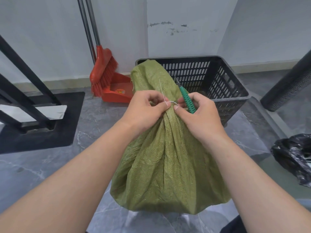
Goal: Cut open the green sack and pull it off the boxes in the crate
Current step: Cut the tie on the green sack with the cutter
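Sack: The green woven plastic sack (168, 165) stood on the grey marbled floor (94, 125) in the centre. It bulged toward 6 o'clock and was gathered to a tight neck, and its loose top flopped toward 12 o'clock against the crate's near corner.
Crate: The black slotted plastic crate (227, 78) sat behind the sack at 1 o'clock; no boxes showed in it.
Broom: A red plastic broom (102, 71) and red dustpan (117, 93) leaned at 10 o'clock.
Bag: A crumpled black plastic bag (292, 157) lay at 4 o'clock.
Left hand: The left hand (144, 108) sat at the neck's 9 o'clock side, thumb and forefinger pressed together on the tie, the other fingers curled.
Right hand: The right hand (200, 113) sat at the neck's 3 o'clock side, fingers wrapped round the cutter's handle and thumb tip against the neck.
Cutter: The green ribbed-handled cutter (186, 100) pointed toward 12 o'clock, its blade off the tie.
Tie: A thin white tie (170, 102) circled the neck, with 1 tail sticking up.
Progress: This looked like the very start, with 0 cuts visible and the sack closed. Severing the tie or slitting the weave, then peeling the sack off the boxes, all remained.
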Motion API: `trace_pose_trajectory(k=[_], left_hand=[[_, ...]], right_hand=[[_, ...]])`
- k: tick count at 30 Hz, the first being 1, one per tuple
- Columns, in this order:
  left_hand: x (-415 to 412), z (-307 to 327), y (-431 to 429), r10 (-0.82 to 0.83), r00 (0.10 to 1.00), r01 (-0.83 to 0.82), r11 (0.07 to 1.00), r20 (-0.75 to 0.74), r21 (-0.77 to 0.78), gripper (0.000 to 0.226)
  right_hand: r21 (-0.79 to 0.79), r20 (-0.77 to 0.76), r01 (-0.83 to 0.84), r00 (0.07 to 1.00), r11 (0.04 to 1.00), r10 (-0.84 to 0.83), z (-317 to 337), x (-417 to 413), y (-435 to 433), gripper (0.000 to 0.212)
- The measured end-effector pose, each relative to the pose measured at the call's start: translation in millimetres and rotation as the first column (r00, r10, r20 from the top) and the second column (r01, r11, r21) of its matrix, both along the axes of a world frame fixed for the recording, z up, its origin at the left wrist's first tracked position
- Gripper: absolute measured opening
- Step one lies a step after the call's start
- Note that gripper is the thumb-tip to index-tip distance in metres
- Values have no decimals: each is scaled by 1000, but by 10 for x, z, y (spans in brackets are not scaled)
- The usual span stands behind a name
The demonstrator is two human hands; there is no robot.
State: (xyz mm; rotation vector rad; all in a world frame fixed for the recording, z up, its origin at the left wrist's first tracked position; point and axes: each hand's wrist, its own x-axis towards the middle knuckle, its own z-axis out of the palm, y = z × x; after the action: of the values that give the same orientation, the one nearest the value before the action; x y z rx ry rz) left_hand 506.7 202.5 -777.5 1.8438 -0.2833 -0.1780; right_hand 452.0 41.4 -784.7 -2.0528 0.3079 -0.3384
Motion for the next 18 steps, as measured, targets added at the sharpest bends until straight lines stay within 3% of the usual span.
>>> trace_pose_trajectory(k=[8,18], left_hand=[[74,-34,-8,95,995,-95,995,12,10,21],[53,-11,-69,115,986,-126,988,119,90,15]], right_hand=[[-335,10,-35,999,942,41,185,-222,-238,39],[-428,-12,28,999,903,-36,285,-363,-253,29]])
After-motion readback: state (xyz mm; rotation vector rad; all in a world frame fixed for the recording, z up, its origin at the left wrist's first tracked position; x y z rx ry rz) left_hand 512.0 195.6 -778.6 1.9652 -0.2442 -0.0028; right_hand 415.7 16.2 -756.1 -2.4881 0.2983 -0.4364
